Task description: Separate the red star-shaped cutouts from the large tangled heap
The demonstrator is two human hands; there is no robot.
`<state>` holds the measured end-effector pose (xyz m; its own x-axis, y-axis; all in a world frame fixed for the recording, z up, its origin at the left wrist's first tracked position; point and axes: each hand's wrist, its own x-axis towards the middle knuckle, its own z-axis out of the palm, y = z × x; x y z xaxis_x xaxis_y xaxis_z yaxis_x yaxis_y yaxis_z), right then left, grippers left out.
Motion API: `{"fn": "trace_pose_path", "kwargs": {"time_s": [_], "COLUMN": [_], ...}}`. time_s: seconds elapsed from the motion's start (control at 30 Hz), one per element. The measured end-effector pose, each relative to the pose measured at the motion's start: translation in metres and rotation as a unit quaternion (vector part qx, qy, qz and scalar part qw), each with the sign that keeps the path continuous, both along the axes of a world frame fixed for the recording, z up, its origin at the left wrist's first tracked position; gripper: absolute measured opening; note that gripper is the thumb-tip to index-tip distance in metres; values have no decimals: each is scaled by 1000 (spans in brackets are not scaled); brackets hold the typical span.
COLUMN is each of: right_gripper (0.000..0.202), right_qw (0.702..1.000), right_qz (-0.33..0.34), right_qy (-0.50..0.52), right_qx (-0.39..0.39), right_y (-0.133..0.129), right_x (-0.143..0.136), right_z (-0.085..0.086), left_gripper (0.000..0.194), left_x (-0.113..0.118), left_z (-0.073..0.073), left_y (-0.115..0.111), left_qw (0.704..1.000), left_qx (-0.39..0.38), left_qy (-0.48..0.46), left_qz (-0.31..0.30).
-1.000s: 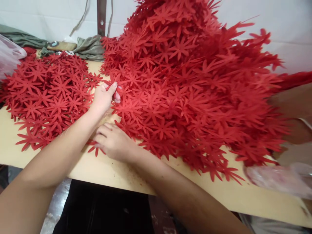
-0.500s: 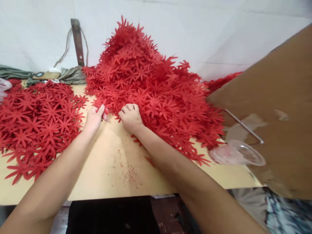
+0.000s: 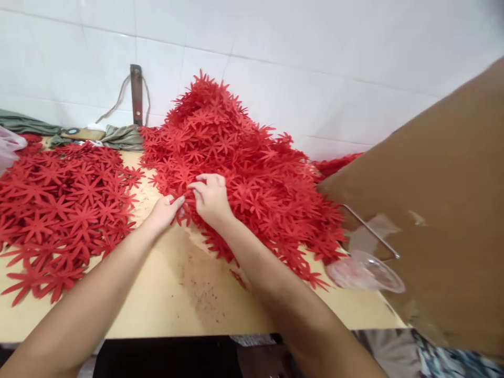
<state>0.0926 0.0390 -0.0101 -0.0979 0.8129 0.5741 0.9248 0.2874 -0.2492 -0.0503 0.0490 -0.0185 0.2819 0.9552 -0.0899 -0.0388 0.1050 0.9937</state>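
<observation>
The left hand [image 3: 167,211] pinches a red flower-shaped piece [image 3: 189,203] between thumb and fingers, at the near edge of the tall red pile [image 3: 220,139]. The right hand [image 3: 213,202] is positioned just beside it, fingers curled toward the same piece; whether they grip it cannot be determined. A lower red pile [image 3: 71,197] lies left on the surface [image 3: 153,294]. A brown panel [image 3: 444,210] stands at right.

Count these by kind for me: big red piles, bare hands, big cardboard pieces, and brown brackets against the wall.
Left red pile and right red pile: 2
Left hand and right hand: 2
Cardboard piece: 1
Brown bracket: 1
Total: 6
</observation>
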Motion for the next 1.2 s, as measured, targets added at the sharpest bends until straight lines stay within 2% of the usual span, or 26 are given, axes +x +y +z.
{"fn": "trace_pose_path", "kwargs": {"time_s": [0.1, 0.17, 0.23, 0.3, 0.37, 0.43, 0.5, 0.57, 0.67, 0.8, 0.9, 1.0, 1.2], "right_gripper": [28, 30, 33, 39, 44, 42, 36, 30, 22, 18, 26, 38, 55], "right_qw": [991, 975, 942, 892, 846, 819, 808, 811, 845, 874, 895, 909, 913], "right_qz": [56, 113, 140, 145, 150, 170, 196, 208, 178, 99, 42, 36, 49], "right_qy": [111, 193, 293, 393, 466, 495, 493, 485, 471, 468, 442, 412, 402], "right_qx": [42, -5, -90, -169, -210, -234, -254, -252, -179, -85, -44, -45, -56], "right_y": [-11, -14, -16, -17, -19, -22, -25, -27, -28, -26, -25, -27, -30], "right_x": [-4, -6, -6, -4, 0, 4, 6, 6, 4, 7, 11, 10, 2], "right_z": [4, 1, -6, -14, -19, -21, -21, -20, -19, -15, -10, -6, 1], "left_gripper": [30, 32, 33, 27, 22, 19, 20, 25, 32, 21, 10, 7, 7], "left_x": [3, 6, 8, 10, 10, 11, 11, 12, 13, 14, 13, 11, 10], "left_z": [-3, -7, -10, -11, -11, -10, -9, -8, -3, 9, 13, 14, 21], "left_y": [-5, -8, -9, -10, -13, -16, -18, -19, -21, -24, -25, -25, -28], "left_qw": [1000, 1000, 999, 998, 996, 994, 991, 988, 987, 995, 999, 998, 996], "left_qx": [-16, -19, -10, -5, 5, 15, 21, 36, 40, -59, -46, -7, 25], "left_qy": [-5, -5, -22, -39, -30, -16, -13, -27, -34, -11, -8, -44, -82], "left_qz": [-5, -4, -26, -56, -81, -106, -130, -150, -151, -83, -6, 50, 19]}}
